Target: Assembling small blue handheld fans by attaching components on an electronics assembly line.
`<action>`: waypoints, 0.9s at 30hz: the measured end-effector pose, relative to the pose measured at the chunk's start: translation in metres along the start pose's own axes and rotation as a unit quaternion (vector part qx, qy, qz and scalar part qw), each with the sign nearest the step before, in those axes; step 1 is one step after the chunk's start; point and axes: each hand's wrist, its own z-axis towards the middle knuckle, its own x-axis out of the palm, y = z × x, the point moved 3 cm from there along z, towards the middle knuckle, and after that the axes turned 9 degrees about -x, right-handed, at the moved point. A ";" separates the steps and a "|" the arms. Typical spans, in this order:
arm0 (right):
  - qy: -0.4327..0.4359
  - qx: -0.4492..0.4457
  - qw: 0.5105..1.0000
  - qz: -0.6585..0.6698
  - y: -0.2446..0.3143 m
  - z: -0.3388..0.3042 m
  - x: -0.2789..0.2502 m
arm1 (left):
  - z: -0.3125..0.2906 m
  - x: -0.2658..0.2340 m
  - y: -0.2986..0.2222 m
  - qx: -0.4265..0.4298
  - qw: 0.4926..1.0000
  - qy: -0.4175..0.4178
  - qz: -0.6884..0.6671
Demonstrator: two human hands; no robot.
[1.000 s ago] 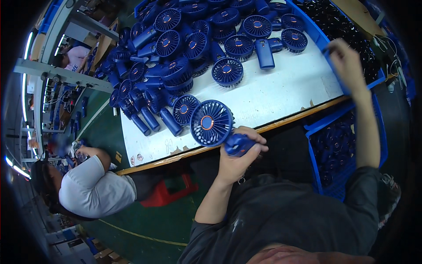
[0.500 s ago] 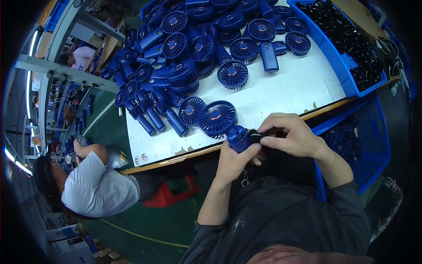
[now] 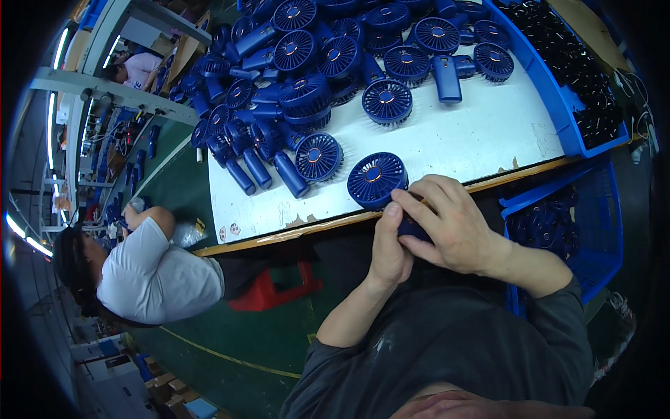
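On the white desk (image 3: 488,129), a big heap of blue fans (image 3: 340,56) seems left to do. A blue tray (image 3: 560,115) of black bits (image 3: 593,115) sits at the desk's right end. A blue basket (image 3: 607,216) under that end holds blue things, maybe done; too dark to tell. One fan (image 3: 377,180), maybe partway done, is over the desk's near edge. The left hand (image 3: 391,248) and right hand (image 3: 453,227) have fingers around its handle, mostly hiding it.
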 end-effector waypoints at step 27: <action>-0.107 0.139 0.980 0.093 -0.024 -0.049 0.013 | 0.008 0.035 -0.004 0.062 0.847 0.032 0.527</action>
